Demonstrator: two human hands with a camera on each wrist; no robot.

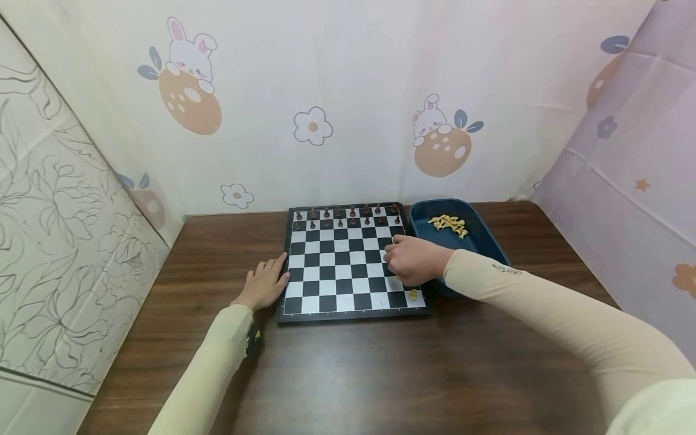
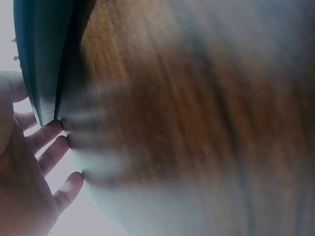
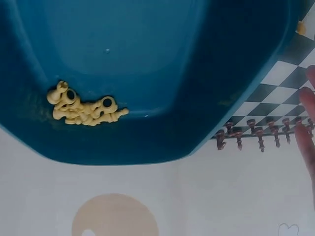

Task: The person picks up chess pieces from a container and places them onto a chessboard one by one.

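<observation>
A black-and-white chessboard [image 1: 342,316] lies flat on the brown table. My left hand [image 1: 263,283] rests at its left edge, fingers extended; in the left wrist view, the fingertips [image 2: 59,126] touch the board's side and the table. Over the board's right side, my right hand [image 1: 415,260] has curled fingers. A bit of a cream chess piece [image 1: 399,277] peeks out below them, the rest hidden by the hand. Another cream chess piece [image 1: 413,295] stands on the near right corner square. Dark red chess pieces [image 1: 353,222] stand in two rows at the far side.
Right of the board, partly behind my right forearm, is a blue plastic bin [image 1: 486,234]. Several cream chess pieces [image 3: 88,112] lie heaped inside it. A patterned curtain [image 1: 359,145] hangs behind the table, and a flower-drawn panel [image 1: 70,241] stands at the left.
</observation>
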